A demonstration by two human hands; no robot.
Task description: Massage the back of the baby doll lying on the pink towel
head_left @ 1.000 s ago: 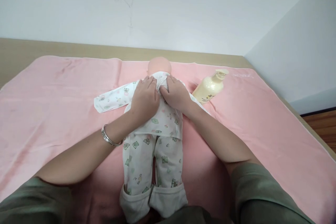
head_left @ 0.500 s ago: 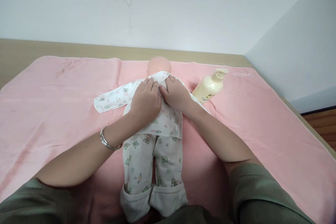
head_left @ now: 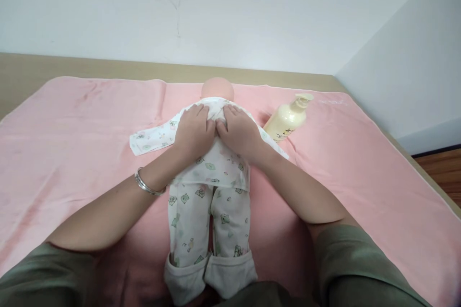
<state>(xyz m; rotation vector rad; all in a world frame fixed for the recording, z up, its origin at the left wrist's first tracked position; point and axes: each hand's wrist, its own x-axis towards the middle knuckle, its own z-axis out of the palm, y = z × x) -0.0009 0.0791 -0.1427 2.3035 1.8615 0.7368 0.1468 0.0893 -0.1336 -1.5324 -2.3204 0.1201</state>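
A baby doll [head_left: 217, 88] lies face down, its bald head toward the wall and its legs toward me. It wears a white printed top [head_left: 219, 170] and matching trousers [head_left: 190, 220] with turned-up cuffs. My left hand [head_left: 194, 129] lies on the left of the doll's upper back, fingers stretched out. On the right side of the back rests my right hand [head_left: 239, 132], also with fingers extended. The thumbs nearly meet over the spine, and the cloth is creased between them. One sleeve [head_left: 151, 139] spreads to the left; the other is partly hidden behind my right forearm.
A pale yellow pump bottle [head_left: 288, 117] leans to the right of the doll, close to my right forearm. Everything lies on a pink mat [head_left: 360, 163] over a wooden surface [head_left: 21, 69]. A white wall [head_left: 252, 14] rises at the back, with another at the right.
Both hands have shifted slightly on the doll's back and now lie more evenly side by side. The collar, folded up at one side before, lies flatter.
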